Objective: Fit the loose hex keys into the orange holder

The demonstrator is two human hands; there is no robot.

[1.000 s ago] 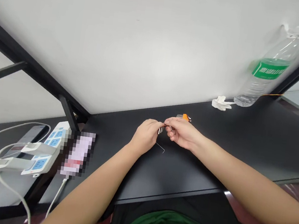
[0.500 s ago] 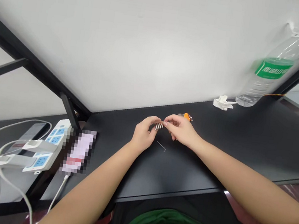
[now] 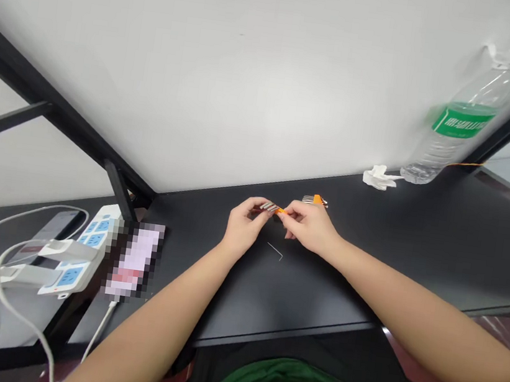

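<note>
Between my two hands is a hex key set (image 3: 270, 207), its several metal keys sticking out side by side from an orange holder. My left hand (image 3: 243, 227) is closed around the end with the keys. With thumb and fingers my right hand (image 3: 307, 224) pinches the orange end; its fingers hide part of the holder. Below them on the desk lies a thin L-shaped hex key (image 3: 275, 251), touched by neither hand. Just behind my right hand rests a second orange holder with metal keys (image 3: 318, 199), partly covered by that hand.
The black desk (image 3: 338, 302) meets a white wall behind. At the back right stand a clear plastic bottle (image 3: 464, 121) and a crumpled tissue (image 3: 379, 177). On the left are a blurred-out phone (image 3: 135, 260), a power strip (image 3: 87, 250) with white cables, and a black metal frame (image 3: 118, 189).
The hex key set has turned in my hands: its keys now slant sideways and its orange holder shows. My right hand has shifted slightly down. The loose key stays put.
</note>
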